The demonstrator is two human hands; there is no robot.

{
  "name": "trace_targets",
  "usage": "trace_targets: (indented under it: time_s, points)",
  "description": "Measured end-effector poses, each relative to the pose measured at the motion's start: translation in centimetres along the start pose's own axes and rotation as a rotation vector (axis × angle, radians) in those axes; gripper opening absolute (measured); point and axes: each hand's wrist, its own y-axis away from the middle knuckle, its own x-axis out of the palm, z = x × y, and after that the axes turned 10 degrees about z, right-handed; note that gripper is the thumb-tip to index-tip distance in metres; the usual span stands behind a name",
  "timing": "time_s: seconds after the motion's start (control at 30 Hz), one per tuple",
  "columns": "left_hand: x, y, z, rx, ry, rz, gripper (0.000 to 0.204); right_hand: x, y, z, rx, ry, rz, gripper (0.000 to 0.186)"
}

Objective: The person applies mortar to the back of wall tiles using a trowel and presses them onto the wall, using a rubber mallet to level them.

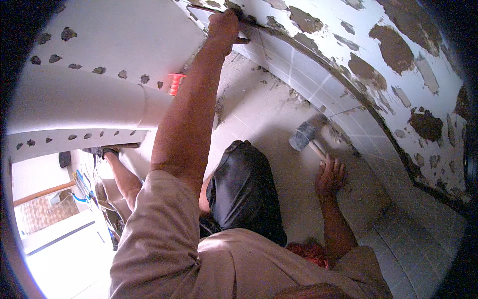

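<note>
A white wall with rough brown patches (pixel 395 49) is seen curving along the upper right, its paint broken by ragged, earthy hollows. Below it, glossy pale tiles with straight joints (pixel 294 62) are bordered by a dark, jagged edge. A smooth, white, rounded ledge (pixel 79 99) is flanked by rows of small chipped pits. The lap is covered by creased, faintly shiny black trousers (pixel 244 187).

A mallet with a blocky grey head and pale wooden handle (pixel 304 135) is held over the dusty pale surface (pixel 279 169), near the tiles; its head is dulled, with one lighter face. Its handle is wrapped by the curled fingers of the right hand (pixel 331 175).

A ribbed, bright red grip (pixel 175 84) is partly covered by the left forearm. The left hand (pixel 224 26) is raised to the tiles' upper edge, fingers bent; what is pinched there, if anything, cannot be told. The handle's end is hidden.
</note>
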Motion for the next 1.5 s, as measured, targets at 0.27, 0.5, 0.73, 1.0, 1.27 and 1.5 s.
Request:
trace_targets:
  time_s: [0.27,0.5,0.73,1.0,1.27,1.5]
  points:
    - [-2.6,1.0,-2.4,-0.336,1.101,0.141,0.062,-2.5,-0.8,0.6,0.014,-0.106,0.104,0.044]
    - [-0.8,1.3,2.4,0.167,0.034,0.049,0.033,-3.3,-1.2,1.2,-0.013,-0.169,0.145,0.041]
    - [1.2,4.6,3.3,0.023,0.091,0.122,0.021,-2.5,-1.2,0.2,-0.012,-0.166,0.065,0.041]
    - [0.0,8.7,0.6,-0.621,0.418,-0.136,0.025,-2.6,-1.2,0.4,-0.055,-0.194,-0.014,0.039]
    - [-1.9,14.1,-1.8,-0.253,-0.995,0.109,0.008,-1.2,-0.7,0.3,-0.032,-0.064,-0.033,0.038]
    - [-2.8,20.3,-5.3,-0.213,0.097,-0.288,0.011,-1.9,-0.8,0.3,-0.023,-0.11,0.065,0.039]
